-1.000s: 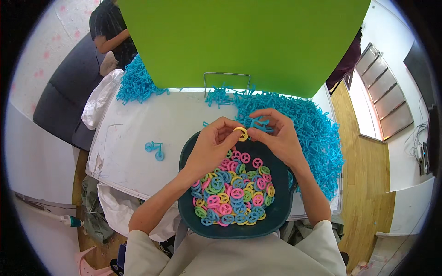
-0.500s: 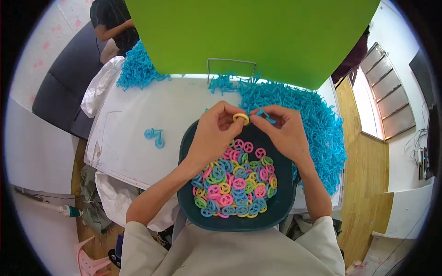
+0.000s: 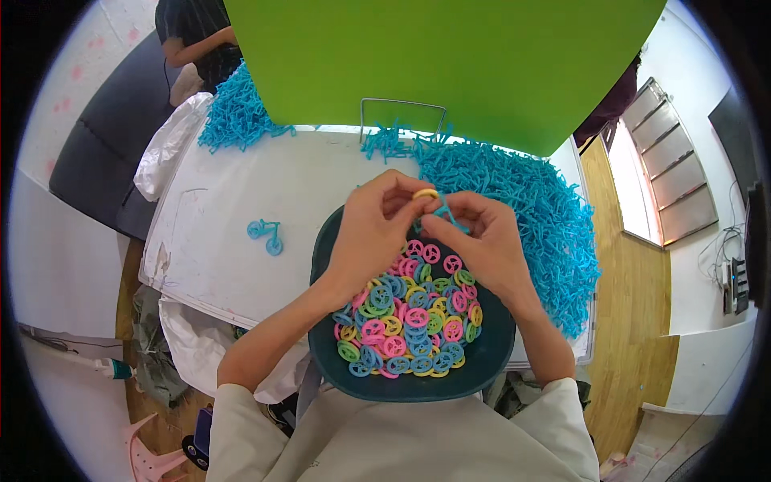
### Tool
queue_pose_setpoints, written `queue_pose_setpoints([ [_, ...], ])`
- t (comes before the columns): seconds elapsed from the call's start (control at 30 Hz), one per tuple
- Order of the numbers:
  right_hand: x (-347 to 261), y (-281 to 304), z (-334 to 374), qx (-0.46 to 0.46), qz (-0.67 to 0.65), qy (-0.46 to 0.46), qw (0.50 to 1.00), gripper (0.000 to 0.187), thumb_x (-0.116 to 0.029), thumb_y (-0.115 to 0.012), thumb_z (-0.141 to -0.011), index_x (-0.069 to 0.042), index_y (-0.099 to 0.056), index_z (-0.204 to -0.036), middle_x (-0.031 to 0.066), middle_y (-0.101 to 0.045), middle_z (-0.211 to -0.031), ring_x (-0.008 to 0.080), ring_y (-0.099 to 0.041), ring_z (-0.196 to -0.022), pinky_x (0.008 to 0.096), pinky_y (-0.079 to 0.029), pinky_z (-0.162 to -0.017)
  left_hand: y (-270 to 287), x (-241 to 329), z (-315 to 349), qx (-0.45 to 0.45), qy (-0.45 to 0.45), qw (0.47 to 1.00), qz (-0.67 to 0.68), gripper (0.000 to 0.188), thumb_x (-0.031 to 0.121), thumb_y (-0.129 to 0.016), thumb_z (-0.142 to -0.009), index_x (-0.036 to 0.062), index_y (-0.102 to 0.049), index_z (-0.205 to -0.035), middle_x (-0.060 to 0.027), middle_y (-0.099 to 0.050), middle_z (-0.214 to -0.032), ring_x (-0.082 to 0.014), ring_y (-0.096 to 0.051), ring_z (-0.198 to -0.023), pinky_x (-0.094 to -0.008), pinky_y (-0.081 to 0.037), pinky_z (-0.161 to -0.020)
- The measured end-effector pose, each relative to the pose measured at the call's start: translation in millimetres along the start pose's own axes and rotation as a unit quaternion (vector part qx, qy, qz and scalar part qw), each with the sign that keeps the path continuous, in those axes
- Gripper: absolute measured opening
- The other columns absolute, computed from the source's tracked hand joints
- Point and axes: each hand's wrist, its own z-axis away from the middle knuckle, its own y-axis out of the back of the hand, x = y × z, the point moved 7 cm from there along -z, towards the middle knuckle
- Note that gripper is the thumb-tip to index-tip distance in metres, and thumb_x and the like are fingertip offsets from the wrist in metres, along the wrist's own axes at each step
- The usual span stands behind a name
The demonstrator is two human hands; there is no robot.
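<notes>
Above the far rim of a dark green basin [image 3: 490, 365], my two hands meet. My left hand [image 3: 373, 221] pinches a small yellow toy wheel [image 3: 426, 194] between thumb and fingers. In my right hand [image 3: 486, 237] is a blue plastic toy bicycle frame [image 3: 446, 212], its end touching or right beside the wheel; whether they are joined I cannot tell. Loose pink, blue, green and yellow wheels [image 3: 416, 319] fill much of the basin, which sits against my body. To the left on the white table [image 3: 209, 209] lies a blue toy bicycle [image 3: 266, 235] with two wheels.
Heaped blue frames [image 3: 530, 209] cover the table's right side, and a smaller heap [image 3: 234, 112] lies at the far left. A green board [image 3: 450, 64] stands across the back with a metal wire handle [image 3: 401, 101] before it. Another person [image 3: 197, 48] is at the far left.
My right hand has moved left, bringing the blue frame up to the yellow wheel. The wheel has tilted and risen slightly in my left hand.
</notes>
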Motion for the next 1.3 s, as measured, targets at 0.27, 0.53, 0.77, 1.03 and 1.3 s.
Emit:
queue_pose_setpoints([
  [0.27, -5, 19, -3, 0.080, 0.020, 0.031, 0.996, 0.021, -0.007, -0.071, -0.089, 0.002, -0.065, -0.107, 0.0061, -0.070, -0.095, 0.0107, -0.066, -0.087, 0.0236, -0.053, -0.075, 7, 3, 0, 0.034, -0.017, 0.994, 0.104, 0.018, 0.009, -0.061, -0.096, -0.0032, -0.062, -0.110, -0.0097, -0.068, -0.097, -0.0142, -0.067, -0.088, -0.0251, -0.056, -0.074],
  [0.53, -6, 16, -4, 0.073, 0.068, 0.056, 0.993, 0.020, -0.009, -0.072, -0.087, 0.001, -0.066, -0.104, 0.0073, -0.071, -0.097, 0.0112, -0.066, -0.090, 0.0252, -0.053, -0.077, -2, -3, 1, -0.004, 0.006, 0.996, 0.087, 0.015, 0.007, -0.056, -0.099, -0.0040, -0.056, -0.108, -0.0107, -0.067, -0.097, -0.0149, -0.067, -0.089, -0.0272, -0.058, -0.074],
  [0.77, -5, 4, 1, 0.037, 0.081, 0.032, 0.995, 0.019, -0.009, -0.073, -0.086, 0.001, -0.067, -0.102, 0.0072, -0.072, -0.094, 0.0111, -0.067, -0.089, 0.0258, -0.053, -0.077, -2, -7, 0, -0.029, -0.029, 0.999, -0.007, 0.009, 0.006, -0.051, -0.100, -0.0017, -0.052, -0.106, -0.0111, -0.065, -0.096, -0.0156, -0.066, -0.093, -0.0282, -0.058, -0.076],
  [1.03, -9, 19, -1, 0.130, 0.132, 0.047, 0.981, 0.019, -0.012, -0.075, -0.084, -0.001, -0.070, -0.098, 0.0072, -0.072, -0.089, 0.0106, -0.067, -0.085, 0.0261, -0.053, -0.074, 3, -5, 1, -0.002, 0.011, 0.995, 0.104, 0.015, 0.012, -0.054, -0.101, -0.0021, -0.054, -0.106, -0.0120, -0.065, -0.102, -0.0165, -0.066, -0.093, -0.0294, -0.059, -0.078],
  [1.3, -5, 20, -1, 0.128, 0.142, 0.044, 0.981, 0.018, -0.012, -0.075, -0.084, -0.002, -0.070, -0.098, 0.0064, -0.072, -0.088, 0.0101, -0.067, -0.082, 0.0246, -0.051, -0.071, 3, -5, 1, 0.009, 0.013, 0.994, 0.109, 0.017, 0.013, -0.055, -0.101, -0.0032, -0.055, -0.108, -0.0121, -0.065, -0.103, -0.0160, -0.066, -0.094, -0.0293, -0.060, -0.078],
])
